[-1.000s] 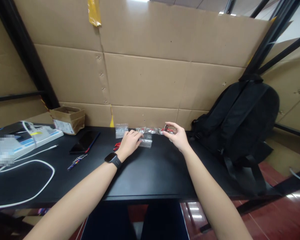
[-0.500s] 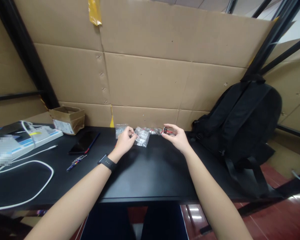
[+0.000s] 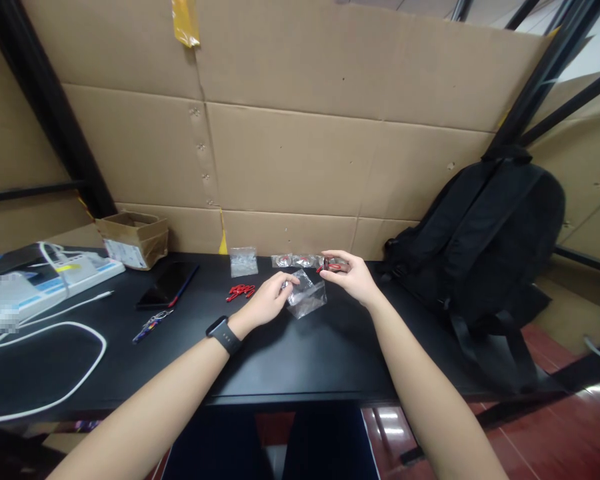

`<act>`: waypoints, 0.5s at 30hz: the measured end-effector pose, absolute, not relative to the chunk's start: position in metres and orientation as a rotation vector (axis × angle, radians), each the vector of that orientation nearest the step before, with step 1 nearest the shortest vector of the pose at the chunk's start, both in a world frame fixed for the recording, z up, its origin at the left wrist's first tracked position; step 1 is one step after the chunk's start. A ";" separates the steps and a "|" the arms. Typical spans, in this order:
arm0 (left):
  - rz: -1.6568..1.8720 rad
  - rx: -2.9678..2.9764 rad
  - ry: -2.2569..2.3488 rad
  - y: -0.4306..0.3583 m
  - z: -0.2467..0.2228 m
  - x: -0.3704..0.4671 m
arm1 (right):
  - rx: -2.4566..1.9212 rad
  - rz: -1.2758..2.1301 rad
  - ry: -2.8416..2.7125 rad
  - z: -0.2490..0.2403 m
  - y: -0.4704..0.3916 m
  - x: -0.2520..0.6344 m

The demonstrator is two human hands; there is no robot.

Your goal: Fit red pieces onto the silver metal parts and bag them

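My left hand [image 3: 266, 302], with a dark watch on its wrist, has its fingers closed on a clear plastic bag [image 3: 309, 301] just above the black table. Thumb and fingers of my right hand [image 3: 357, 277] pinch a small dark-and-red thing [image 3: 326, 266], too small to name. Several loose red hook-like pieces [image 3: 241, 291] lie left of the left hand. Behind them is another clear bag [image 3: 243, 262] with pale contents. Small clear packets with red bits [image 3: 303, 261] sit in a row along the cardboard, partly hidden behind my right hand.
A black backpack [image 3: 500, 233] stands at the right. On the left are a phone [image 3: 167, 285], a keyring [image 3: 151, 327], an open cardboard box [image 3: 135, 240], a white power strip [image 3: 87, 270] and a looping white cable [image 3: 100, 347]. Cardboard [image 3: 290, 160] walls the back.
My left hand has moved right and nearer with the plastic bag, uncovering the red pieces and the pale-filled bag. My right hand stays almost in place, still pinching the small thing.
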State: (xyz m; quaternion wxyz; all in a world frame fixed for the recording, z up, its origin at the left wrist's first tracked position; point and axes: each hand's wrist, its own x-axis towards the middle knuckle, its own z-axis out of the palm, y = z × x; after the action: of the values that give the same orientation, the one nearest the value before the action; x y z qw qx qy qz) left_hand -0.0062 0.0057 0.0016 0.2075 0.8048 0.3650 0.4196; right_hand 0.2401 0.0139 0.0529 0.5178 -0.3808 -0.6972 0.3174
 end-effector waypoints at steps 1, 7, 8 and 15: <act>1.140 2.230 1.003 0.004 -0.001 -0.005 | -0.918 0.763 -1.668 0.053 0.014 0.240; 0.993 2.231 0.965 -0.006 -0.004 0.001 | -0.825 0.840 -1.741 0.056 0.011 0.244; 1.007 2.261 0.985 -0.005 -0.003 0.001 | -0.788 0.874 -1.768 0.058 0.009 0.245; 1.111 2.206 1.220 0.006 -0.005 -0.003 | -0.543 1.166 -2.293 0.069 -0.016 0.230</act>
State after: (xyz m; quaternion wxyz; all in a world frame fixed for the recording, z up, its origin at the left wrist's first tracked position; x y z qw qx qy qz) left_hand -0.0034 0.0064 -0.0052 0.1921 0.7858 0.4346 0.3959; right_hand 0.2301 -0.0157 0.0694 0.2532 -0.1999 -0.8437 0.4291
